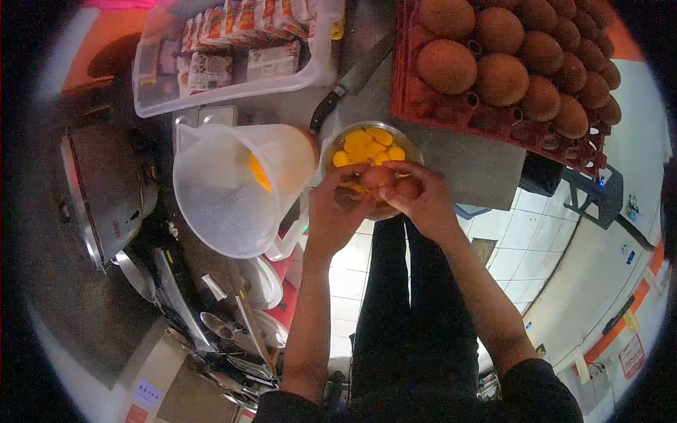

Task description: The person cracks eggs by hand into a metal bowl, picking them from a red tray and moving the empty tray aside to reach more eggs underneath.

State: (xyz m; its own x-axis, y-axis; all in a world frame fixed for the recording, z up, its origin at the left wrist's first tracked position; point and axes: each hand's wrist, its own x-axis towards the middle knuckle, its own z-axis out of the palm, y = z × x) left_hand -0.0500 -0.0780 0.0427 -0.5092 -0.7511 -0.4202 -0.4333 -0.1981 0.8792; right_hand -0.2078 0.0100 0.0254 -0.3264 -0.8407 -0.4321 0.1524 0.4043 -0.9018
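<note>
My left hand [340, 209] and my right hand [428, 201] meet over the near side of a round bowl [327, 156]. Between their fingertips are two rounded brown pieces of egg [378, 177] side by side; I cannot tell whether they are two whole eggs or the halves of one shell. Both hands are closed, thumbs pressing from the near side. Several bright yellow yolks [358, 144] lie in the bowl, and the fingers hide its nearer part.
To the left, a clear measuring jug [218, 190] with some yellow inside leans toward me. A black-handled knife [345, 90] lies behind it. A red tray [423, 109] stacked with brown eggs [502, 79] stands back right. A plastic bin [236, 99] of small packets is back left.
</note>
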